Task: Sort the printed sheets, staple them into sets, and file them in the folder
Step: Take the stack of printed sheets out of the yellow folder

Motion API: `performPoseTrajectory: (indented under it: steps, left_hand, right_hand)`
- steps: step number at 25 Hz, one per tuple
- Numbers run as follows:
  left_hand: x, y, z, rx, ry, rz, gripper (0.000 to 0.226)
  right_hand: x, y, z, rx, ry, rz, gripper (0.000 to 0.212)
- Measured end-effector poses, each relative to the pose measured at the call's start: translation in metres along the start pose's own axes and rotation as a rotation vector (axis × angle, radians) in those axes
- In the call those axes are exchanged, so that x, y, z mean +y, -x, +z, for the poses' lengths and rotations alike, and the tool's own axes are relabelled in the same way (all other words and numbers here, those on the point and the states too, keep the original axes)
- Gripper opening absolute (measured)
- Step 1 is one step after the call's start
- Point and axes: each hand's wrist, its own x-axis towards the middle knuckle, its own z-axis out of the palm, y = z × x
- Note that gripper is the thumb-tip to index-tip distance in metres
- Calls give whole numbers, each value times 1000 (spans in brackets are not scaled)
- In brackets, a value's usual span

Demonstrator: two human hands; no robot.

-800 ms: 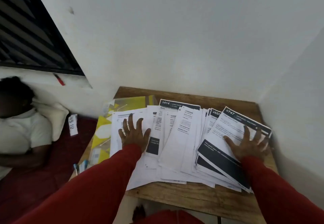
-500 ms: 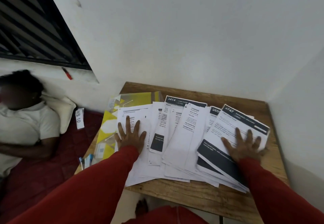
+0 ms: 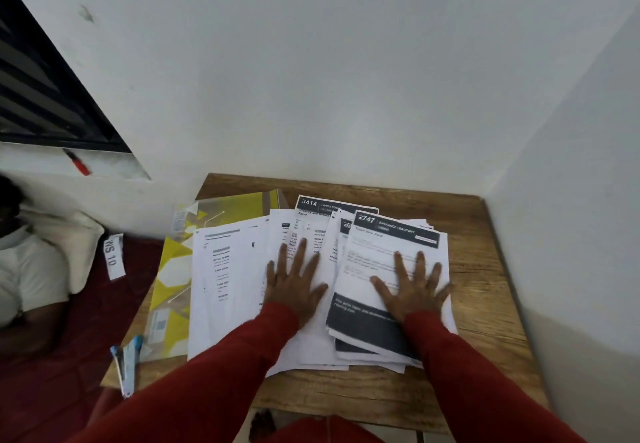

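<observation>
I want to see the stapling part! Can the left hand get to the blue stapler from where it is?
Probably yes. The left hand lies flat on the printed sheets, holding nothing. The stapler sits at the table's near-left corner, beside the yellow folder, with nothing lying on it.

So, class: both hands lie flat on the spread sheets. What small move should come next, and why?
Probably lift the right hand and pick up the top "2747" sheet. The printed sheets lie fanned and overlapping, unsorted; the left hand can steady them. Stapler and folder wait untouched.
</observation>
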Motion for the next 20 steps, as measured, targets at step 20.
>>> performPoseTrajectory:
  steps: [20]
  left_hand:
    - [-90,53,-13,172,315,-714,65]
  right_hand:
    - [-78,12,4,83,-69,-76,87]
